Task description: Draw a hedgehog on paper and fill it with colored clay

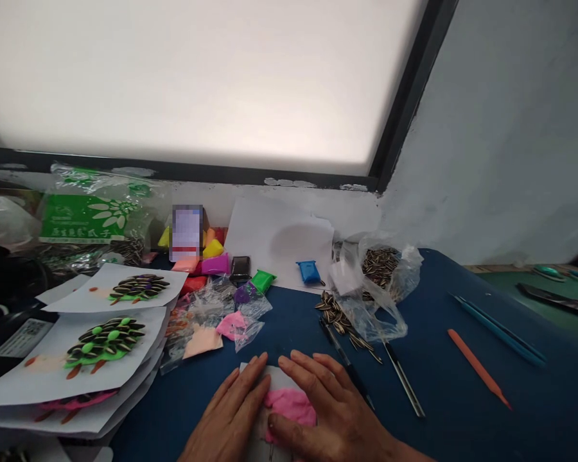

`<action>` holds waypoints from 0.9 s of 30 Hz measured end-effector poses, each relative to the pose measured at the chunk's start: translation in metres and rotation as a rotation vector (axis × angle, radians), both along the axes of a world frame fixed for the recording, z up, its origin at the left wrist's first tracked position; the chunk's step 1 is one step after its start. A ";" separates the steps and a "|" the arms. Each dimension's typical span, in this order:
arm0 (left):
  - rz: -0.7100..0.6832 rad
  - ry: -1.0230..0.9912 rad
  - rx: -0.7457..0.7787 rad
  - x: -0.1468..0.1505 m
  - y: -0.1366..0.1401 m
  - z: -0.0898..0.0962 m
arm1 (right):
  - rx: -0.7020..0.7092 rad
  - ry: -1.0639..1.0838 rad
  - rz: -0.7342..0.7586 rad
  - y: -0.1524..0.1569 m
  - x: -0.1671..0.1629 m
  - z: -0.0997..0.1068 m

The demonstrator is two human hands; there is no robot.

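Observation:
A flattened patch of pink modelling clay (291, 405) lies on a small white sheet of paper (274, 371) at the front edge of the view. My right hand (332, 410) rests over the clay's right side, fingers stretched out, its thumb touching the pink surface. To the left, my left hand (234, 407) lies flat along the paper's edge, fingers straight and beside the clay. Neither hand grips anything. The lower part of the paper, which bears faint dark lines, is partly covered by my hands.
Stacked papers (158, 321) with seed-and-clay hedgehogs stand at left. Behind are coloured clay packets (215, 264) and a bag of sunflower seeds (380, 266), with loose seeds (337, 314) before it. Pens (404, 378), an orange tool (479, 369) and blue tweezers (498, 330) lie right.

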State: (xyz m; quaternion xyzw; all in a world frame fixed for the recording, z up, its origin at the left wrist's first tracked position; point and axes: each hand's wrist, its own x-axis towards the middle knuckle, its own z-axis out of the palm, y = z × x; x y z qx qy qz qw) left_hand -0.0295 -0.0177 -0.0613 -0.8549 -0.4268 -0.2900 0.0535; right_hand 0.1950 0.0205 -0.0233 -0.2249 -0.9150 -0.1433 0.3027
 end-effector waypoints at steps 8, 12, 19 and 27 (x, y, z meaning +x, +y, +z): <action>0.004 0.007 -0.008 -0.001 0.001 -0.006 | -0.011 0.071 -0.011 -0.004 0.001 0.001; 0.003 -0.005 -0.039 -0.002 0.000 -0.002 | -0.017 0.054 -0.002 -0.006 0.006 0.011; -0.020 -0.001 -0.039 -0.002 0.001 -0.004 | 0.022 -0.074 -0.047 -0.003 0.006 0.008; 0.025 0.058 -0.032 -0.003 0.002 -0.010 | 0.030 -0.029 -0.052 -0.006 0.006 0.005</action>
